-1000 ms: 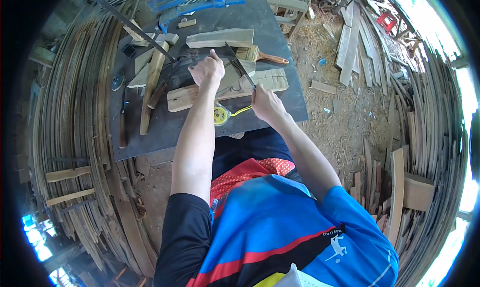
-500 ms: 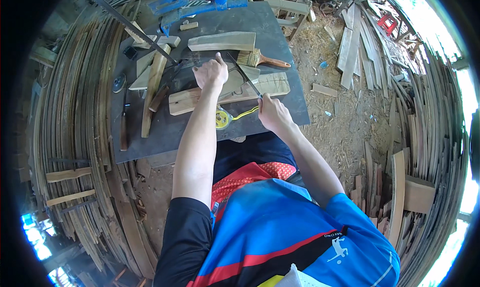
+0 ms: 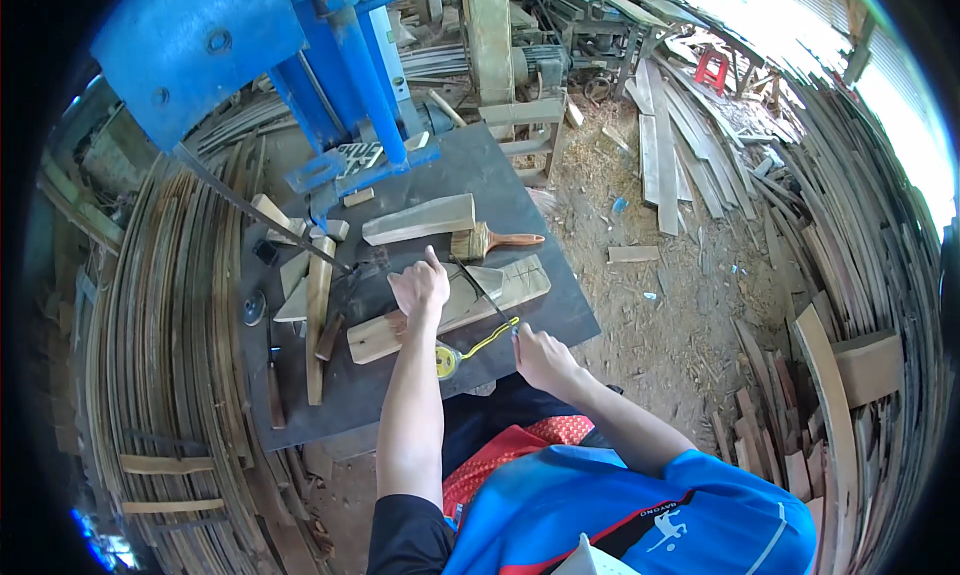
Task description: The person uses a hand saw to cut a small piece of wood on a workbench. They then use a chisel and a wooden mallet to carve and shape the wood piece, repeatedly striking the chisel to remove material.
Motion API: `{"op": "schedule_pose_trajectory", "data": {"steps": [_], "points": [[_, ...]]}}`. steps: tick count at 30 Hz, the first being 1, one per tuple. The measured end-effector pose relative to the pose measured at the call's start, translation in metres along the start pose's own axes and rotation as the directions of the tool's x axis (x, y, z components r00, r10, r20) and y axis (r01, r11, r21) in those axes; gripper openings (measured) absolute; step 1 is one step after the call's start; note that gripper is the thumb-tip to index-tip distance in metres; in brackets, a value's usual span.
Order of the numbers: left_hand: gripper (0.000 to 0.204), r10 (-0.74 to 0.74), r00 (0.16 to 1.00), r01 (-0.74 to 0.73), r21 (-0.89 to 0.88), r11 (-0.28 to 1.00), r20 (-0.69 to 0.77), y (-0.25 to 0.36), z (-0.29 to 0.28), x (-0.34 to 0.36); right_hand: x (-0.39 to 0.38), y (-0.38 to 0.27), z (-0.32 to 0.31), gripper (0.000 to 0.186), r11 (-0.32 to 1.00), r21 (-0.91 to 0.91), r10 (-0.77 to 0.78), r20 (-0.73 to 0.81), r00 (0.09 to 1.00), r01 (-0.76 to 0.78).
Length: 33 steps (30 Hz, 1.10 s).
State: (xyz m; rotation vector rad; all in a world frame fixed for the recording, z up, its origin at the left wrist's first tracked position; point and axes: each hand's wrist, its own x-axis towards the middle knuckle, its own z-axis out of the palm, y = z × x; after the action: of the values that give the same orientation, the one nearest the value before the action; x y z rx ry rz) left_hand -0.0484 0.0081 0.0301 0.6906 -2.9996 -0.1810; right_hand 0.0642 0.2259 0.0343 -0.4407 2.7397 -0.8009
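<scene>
My left hand (image 3: 417, 287) rests over a pale shaped wood piece (image 3: 467, 292) lying on a long wooden block (image 3: 375, 340), fingers curled with the thumb raised; what they grip is hidden. My right hand (image 3: 538, 355) is closed on the handle of a long thin dark metal tool (image 3: 487, 299) that slants up-left across the pieces. A yellow tape measure (image 3: 446, 361), partly pulled out, lies just below the block. A wide wooden-handled brush (image 3: 505, 240) and another cut wood piece (image 3: 418, 219) lie beyond my hands, all on the dark tabletop (image 3: 560, 320).
A blue machine (image 3: 200, 55) stands over the table's back left, with a long dark bar (image 3: 230, 195) slanting down to the tabletop. Stacked planks line the left (image 3: 170, 355) and right (image 3: 850, 225). Offcuts and shavings litter the floor (image 3: 630, 325); a red stool (image 3: 712, 67) stands at back right.
The view has tilted up, bringing more of the blue machine into sight. My right hand has drawn back slightly toward me with the thin tool. My left hand stays over the wood.
</scene>
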Motion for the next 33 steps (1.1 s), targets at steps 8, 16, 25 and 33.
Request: {"op": "schedule_pose_trajectory", "data": {"steps": [8, 16, 25, 33], "points": [[0.074, -0.124, 0.992, 0.12, -0.075, 0.99, -0.041, -0.01, 0.007, 0.005, 0.068, -0.014, 0.007, 0.021, 0.999, -0.028, -0.045, 0.02, 0.999, 0.045], [0.072, -0.093, 0.994, 0.09, -0.057, 0.994, -0.058, -0.008, 0.005, 0.0, -0.006, 0.009, 0.003, 0.028, 1.0, 0.011, -0.01, -0.027, 1.0, 0.011], [0.073, -0.119, 0.993, 0.119, -0.051, 0.992, 0.015, -0.011, 0.002, -0.001, 0.046, -0.005, 0.02, 0.028, 1.0, -0.002, -0.025, -0.04, 0.999, 0.025], [0.075, -0.152, 0.987, 0.149, -0.063, 0.987, -0.05, -0.02, 0.01, 0.011, -0.019, 0.013, 0.004, 0.029, 0.999, 0.038, -0.037, -0.022, 0.999, 0.038]]}}
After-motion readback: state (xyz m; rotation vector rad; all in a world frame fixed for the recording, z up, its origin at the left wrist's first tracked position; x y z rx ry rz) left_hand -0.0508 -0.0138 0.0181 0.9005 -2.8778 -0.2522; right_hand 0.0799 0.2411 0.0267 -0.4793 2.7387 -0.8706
